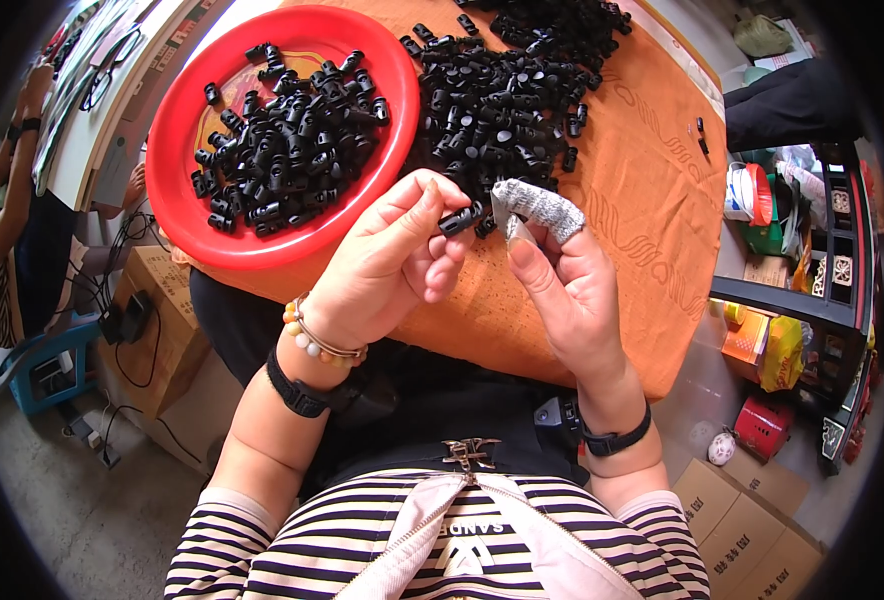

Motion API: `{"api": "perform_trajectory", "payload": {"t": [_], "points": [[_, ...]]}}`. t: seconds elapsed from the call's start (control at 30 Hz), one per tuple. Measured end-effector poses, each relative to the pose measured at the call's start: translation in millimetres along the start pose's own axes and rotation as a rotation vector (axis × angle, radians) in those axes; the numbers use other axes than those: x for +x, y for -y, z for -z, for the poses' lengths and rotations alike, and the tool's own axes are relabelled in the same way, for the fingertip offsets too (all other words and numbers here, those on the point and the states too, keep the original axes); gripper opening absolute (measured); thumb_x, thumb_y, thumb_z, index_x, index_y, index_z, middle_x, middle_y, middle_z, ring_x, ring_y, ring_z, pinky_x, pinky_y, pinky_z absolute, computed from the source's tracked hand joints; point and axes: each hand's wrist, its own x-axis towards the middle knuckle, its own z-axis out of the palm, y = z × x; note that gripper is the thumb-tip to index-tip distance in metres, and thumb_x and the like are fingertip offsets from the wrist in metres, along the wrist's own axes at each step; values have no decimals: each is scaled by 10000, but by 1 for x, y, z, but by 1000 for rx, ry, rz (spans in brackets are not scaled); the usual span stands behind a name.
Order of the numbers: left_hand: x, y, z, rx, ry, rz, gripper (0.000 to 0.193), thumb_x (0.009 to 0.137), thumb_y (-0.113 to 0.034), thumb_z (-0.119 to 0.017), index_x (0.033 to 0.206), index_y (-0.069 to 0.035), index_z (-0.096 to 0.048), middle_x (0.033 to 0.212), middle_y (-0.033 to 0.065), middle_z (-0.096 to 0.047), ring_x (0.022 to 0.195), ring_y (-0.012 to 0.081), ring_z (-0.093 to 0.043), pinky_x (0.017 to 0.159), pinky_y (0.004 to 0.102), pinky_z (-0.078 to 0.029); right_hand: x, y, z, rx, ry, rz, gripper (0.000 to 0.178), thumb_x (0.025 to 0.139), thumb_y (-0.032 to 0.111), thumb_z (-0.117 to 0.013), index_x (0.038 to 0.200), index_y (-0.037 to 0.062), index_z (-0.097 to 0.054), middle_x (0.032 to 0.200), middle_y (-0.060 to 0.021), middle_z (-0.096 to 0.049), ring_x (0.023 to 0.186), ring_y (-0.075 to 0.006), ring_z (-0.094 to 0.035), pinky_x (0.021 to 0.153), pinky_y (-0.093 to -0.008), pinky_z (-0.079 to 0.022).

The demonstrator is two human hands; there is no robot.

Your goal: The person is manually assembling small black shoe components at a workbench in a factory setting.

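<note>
My left hand [387, 245] pinches one black plastic cord lock [459, 219] between thumb and fingertips, above the near part of the table. Just right of it is my right hand [574, 285], its index finger wrapped in a grey knitted finger cover [547, 208]. Thumb and covered finger press together on a thin, pointed blade [502, 213]; part of it is hidden by the fingers. The blade's edge stands close to the cord lock, with a small gap between them. A red round tray [184, 215] at the left holds many black cord locks [297, 150].
A large heap of similar black pieces [492, 110] lies on the orange tablecloth [652, 230], beside the tray. Two small black pieces lie near the right edge. Cardboard boxes [752, 530] and a dark shelf [792, 300] stand right; another person [7, 220] sits at the left.
</note>
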Motion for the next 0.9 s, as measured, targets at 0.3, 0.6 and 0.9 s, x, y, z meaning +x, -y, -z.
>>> {"api": "perform_trajectory", "payload": {"t": [0.3, 0.6, 0.9], "points": [[-2, -2, -4, 116, -29, -11, 267, 917, -260, -501, 1088, -56, -479, 864, 78, -569, 635, 93, -539, 559, 183, -451, -1, -2, -2, 37, 27, -26, 303, 873, 88, -581, 1159, 1, -526, 995, -26, -599, 896, -55, -529, 778, -190, -427], [1, -1, -6, 42, -158, -85, 239, 935, -316, -454, 937, -80, -494, 795, 50, -554, 554, 83, -495, 485, 186, -397, -3, 2, -5, 62, 106, -41, 289, 852, 46, -594, 1130, -6, -541, 1001, -44, -610, 884, -60, -547, 770, -198, -444], [0, -2, 1, 12, -90, 7, 186, 934, -291, -468, 952, -107, -481, 698, 2, -508, 506, 49, -428, 431, 167, -295, -3, 4, -6, -89, 78, -80, 350, 832, 58, -621, 1158, -9, -516, 1000, -67, -622, 847, -69, -559, 739, -207, -458]]}}
